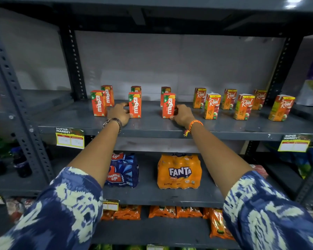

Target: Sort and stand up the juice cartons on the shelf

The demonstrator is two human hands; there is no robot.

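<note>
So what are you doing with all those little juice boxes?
A person is tidying juice cartons on a grey shelf. The left hand touches one red mango carton, and the right hand touches another red mango carton. Six red cartons stand upright on the left in pairs, front and back. Six apple cartons stand upright on the right. The sorting looks nearly done. Packs of soda bottles sit on the shelf below.

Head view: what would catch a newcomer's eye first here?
Two bare hands reach onto the grey shelf: the left hand beside a front Maaza carton, the right hand touching another Maaza carton. Upright Real cartons fill the shelf's right side, and a bright Fanta pack sits one shelf below.
</note>
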